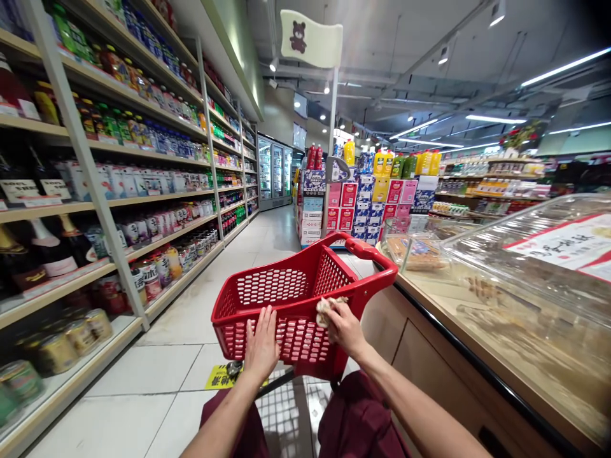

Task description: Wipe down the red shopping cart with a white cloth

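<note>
A red plastic shopping cart (286, 310) stands sideways before me, its basket walls pierced with rows of holes. My left hand (262, 346) lies flat against the near basket wall, fingers stretched upward to just below the rim. In my right hand (346, 326) is a crumpled, off-white cloth (329, 310), pressed to the cart's side near the rim. The red handle (382, 262) rises at the right end of the cart. A pole with a cream bear flag (312, 39) stands up behind it.
Shelves of bottles and cans (157, 140) line the left side. A display counter with clear covers (539, 254) runs along the right. Stacked boxes topped with drinks (367, 207) stand ahead. A yellow floor sign (219, 376) lies beneath the cart.
</note>
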`<action>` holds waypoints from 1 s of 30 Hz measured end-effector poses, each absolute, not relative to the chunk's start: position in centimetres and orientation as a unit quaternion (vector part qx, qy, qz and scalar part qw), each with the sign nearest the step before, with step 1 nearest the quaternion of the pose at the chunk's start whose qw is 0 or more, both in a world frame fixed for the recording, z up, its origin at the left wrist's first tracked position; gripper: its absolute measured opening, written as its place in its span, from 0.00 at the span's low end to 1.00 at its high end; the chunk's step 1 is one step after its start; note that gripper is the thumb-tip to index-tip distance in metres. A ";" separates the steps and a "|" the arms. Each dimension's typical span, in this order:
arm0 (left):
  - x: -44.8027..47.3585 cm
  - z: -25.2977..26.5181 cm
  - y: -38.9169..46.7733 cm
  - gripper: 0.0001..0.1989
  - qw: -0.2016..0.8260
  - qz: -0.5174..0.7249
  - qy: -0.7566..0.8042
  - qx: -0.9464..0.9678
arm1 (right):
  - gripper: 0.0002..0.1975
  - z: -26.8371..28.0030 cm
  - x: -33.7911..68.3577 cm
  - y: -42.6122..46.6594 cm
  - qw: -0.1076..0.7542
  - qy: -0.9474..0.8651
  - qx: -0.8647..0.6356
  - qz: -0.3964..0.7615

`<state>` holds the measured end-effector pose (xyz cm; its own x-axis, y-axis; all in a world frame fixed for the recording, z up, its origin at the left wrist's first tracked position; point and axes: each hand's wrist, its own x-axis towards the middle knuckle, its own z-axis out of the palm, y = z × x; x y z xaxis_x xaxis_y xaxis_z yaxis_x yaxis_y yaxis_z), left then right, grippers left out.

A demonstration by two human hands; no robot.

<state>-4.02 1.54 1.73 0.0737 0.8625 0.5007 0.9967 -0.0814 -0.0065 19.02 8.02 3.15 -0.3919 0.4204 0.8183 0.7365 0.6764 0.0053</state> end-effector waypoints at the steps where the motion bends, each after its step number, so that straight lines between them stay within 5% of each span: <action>1: -4.5 1.6 1.4 0.34 0.182 -0.192 -0.660 -0.703 | 0.13 3.7 18.0 8.1 0.436 -0.804 -0.359 -0.186; 17: -14.0 0.0 -2.5 0.32 0.132 -0.208 -0.802 -0.544 | 0.10 1.5 0.1 6.0 0.303 -0.911 -0.216 -0.177; 30: -15.7 0.2 -3.2 0.31 0.130 -0.205 -0.805 -0.542 | 0.09 -0.2 -3.0 4.5 0.257 -0.924 -0.200 -0.200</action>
<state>-15.65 -3.22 0.24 -0.3791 0.8184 0.4318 0.9253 0.3288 0.1892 -3.01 4.51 -0.23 -0.7878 0.2664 0.5553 0.4721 0.8403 0.2666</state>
